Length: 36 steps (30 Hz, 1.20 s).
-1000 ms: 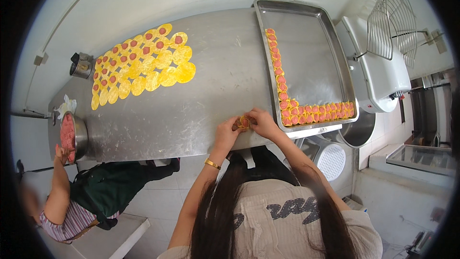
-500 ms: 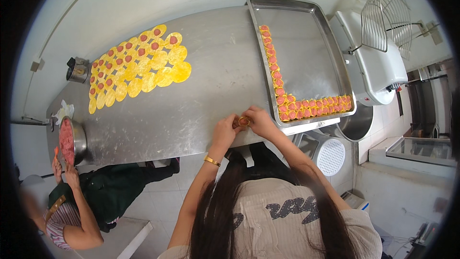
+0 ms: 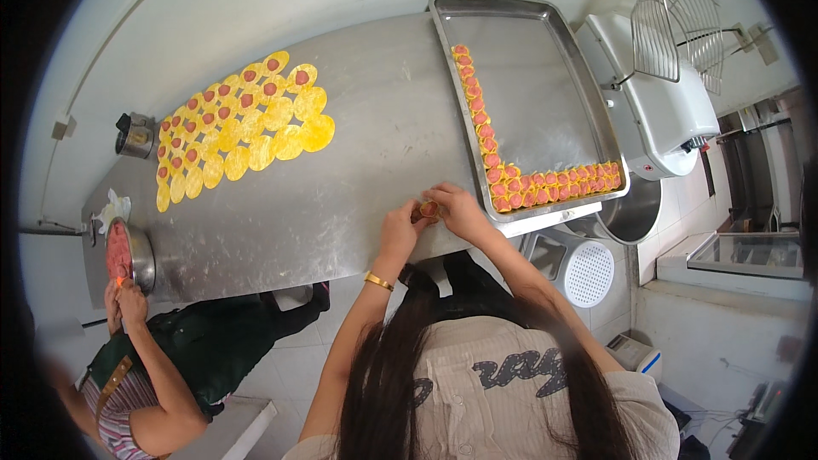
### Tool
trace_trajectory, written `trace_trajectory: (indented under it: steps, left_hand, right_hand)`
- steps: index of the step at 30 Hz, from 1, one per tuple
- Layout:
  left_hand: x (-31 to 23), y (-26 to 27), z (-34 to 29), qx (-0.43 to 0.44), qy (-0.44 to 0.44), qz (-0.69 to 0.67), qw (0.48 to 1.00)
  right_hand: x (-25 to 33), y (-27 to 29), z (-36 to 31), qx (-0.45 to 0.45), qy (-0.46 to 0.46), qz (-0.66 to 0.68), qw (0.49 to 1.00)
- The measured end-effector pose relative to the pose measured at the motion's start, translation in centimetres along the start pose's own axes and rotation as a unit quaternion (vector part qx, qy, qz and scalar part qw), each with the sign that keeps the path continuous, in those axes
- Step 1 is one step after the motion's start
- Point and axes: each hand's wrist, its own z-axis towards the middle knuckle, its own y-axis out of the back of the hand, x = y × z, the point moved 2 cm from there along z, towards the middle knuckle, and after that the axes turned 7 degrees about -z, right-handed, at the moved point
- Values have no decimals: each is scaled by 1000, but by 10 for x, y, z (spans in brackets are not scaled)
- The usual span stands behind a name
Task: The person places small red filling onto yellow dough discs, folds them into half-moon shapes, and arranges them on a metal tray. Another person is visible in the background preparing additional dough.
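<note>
Between my two hands, just above the near edge of the steel table (image 3: 375, 179), is a small meat dumpling (image 3: 429, 209) in a yellow wrapper with pink filling at its top. My left hand (image 3: 402, 228) is closed around its left side. The fingers of my right hand (image 3: 457, 209) are bent and pinch the wrapper from the right. To the right lies a large metal tray (image 3: 545, 94), with finished dumplings (image 3: 554, 189) packed along its left and near sides. Round yellow wrappers (image 3: 230, 136) lie in rows at the far left, many bearing a ball of pink meat.
At the left, a co-worker's hands (image 3: 128, 302) hold an orange-handled tool at a steel bowl (image 3: 143, 260) of pink meat. A metal cup (image 3: 135, 138) stands by the wall. Right of the tray are a white machine (image 3: 652, 94), a wire rack (image 3: 660, 21) and a white stool (image 3: 586, 274).
My hands stay at the same spot, fingers shifting slightly around the dumpling. The co-worker's hands have moved up and right to the bowl. The whole view has shifted a little.
</note>
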Motion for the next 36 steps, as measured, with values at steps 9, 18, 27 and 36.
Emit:
trace_trajectory:
  steps: [9, 18, 27, 36]
  left_hand:
    - [3, -1, 5, -11, -16, 6, 1000]
    - [-4, 6, 7, -17, -44, -26, 999]
    - [-1, 3, 8, -57, -63, -43, 995]
    - [-5, 2, 4, -39, -16, -13, 999]
  right_hand:
    - [-5, -8, 4, 24, -37, -16, 999]
    - [-2, -2, 5, 44, -59, -75, 994]
    - [3, -3, 11, 28, -84, -80, 993]
    - [6, -10, 10, 10, 1, -65, 998]
